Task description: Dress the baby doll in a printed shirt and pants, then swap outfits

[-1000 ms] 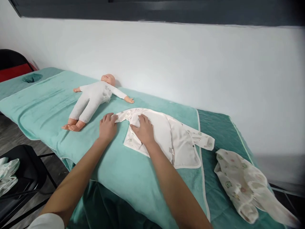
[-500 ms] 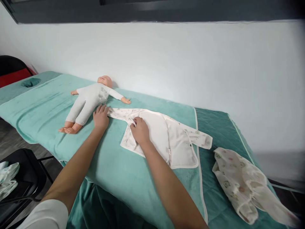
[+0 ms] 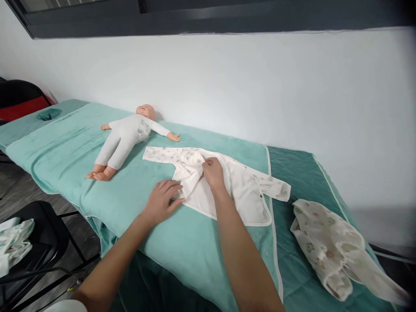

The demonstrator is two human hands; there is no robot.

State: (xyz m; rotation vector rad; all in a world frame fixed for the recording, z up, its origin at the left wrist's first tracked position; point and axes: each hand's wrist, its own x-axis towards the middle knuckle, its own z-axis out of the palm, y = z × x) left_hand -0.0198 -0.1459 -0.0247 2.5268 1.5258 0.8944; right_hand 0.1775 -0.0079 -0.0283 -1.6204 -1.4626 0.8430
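Note:
A white baby shirt (image 3: 242, 197) with small printed figures lies spread on the green bed cover, its sleeves stretched to both sides. My right hand (image 3: 212, 173) pinches the edge of its front panel near the middle and holds it slightly raised. My left hand (image 3: 165, 199) rests at the shirt's lower left corner, fingers apart and reaching onto the cloth. Behind and to the left, a baby doll (image 3: 125, 136) in a white bodysuit lies on its back with its arms spread.
Printed baby trousers (image 3: 328, 247) lie crumpled on the dark green quilted part of the bed (image 3: 292, 173). A black chair (image 3: 42, 229) holding folded white items (image 3: 16, 242) stands at the lower left. Behind the bed rises a white wall (image 3: 227, 86).
My left hand has moved from the sleeve cuff down to the shirt's lower left corner. My right hand has shifted right, drawing the front panel's edge with it.

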